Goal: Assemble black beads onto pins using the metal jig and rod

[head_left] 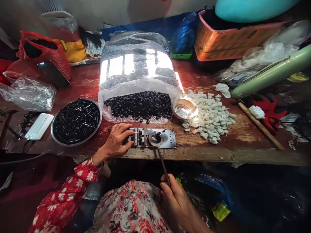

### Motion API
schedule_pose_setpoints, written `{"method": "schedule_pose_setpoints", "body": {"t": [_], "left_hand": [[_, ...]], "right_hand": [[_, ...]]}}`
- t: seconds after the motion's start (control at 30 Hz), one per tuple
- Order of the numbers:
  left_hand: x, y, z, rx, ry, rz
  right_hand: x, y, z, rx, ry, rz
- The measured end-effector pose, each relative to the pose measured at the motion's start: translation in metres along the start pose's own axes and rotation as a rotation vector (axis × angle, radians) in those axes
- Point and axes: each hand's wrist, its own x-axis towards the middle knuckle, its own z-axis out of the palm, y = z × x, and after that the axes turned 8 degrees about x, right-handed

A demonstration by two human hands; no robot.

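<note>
Trouble would likely start at the metal jig [168, 142], which lies along the table's [206, 155] front edge. The right hand [173, 194] is wrapped around a lever [162, 160]; its rod slants off the jig's near side and seems to join a ring [150, 139] on top of the jig. A hard, uneven pull could skew the jig or drag it over the edge. The left hand [115, 139] rests over the jig's left end, fingers curled; whether they pinch anything cannot be told. They might get nipped if the parts there shifted. Loose black parts [141, 105] just behind the jig could roll against it, and pale pieces [211, 113] to its right might scatter if knocked.
</note>
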Motion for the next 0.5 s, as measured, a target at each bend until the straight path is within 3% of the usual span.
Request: {"method": "schedule_pose_setpoints", "body": {"t": [0.13,0.23,0.37,0.5], "left_hand": [[0.011,0.006,-0.002,0.018,-0.021,0.08],[0.018,0.01,-0.001,0.047,-0.015,0.123],[0.027,0.011,0.003,0.043,-0.016,0.162],[0.034,0.01,0.008,-0.065,-0.062,0.153]], "right_hand": [[0.01,0.01,-0.051,-0.406,-0.029,-0.041],[0.02,0.021,-0.091,-0.711,0.025,-0.183],[0.043,0.025,-0.126,-1.083,0.239,-0.414],[0.074,0.021,-0.14,-1.292,0.425,-0.632]]}}
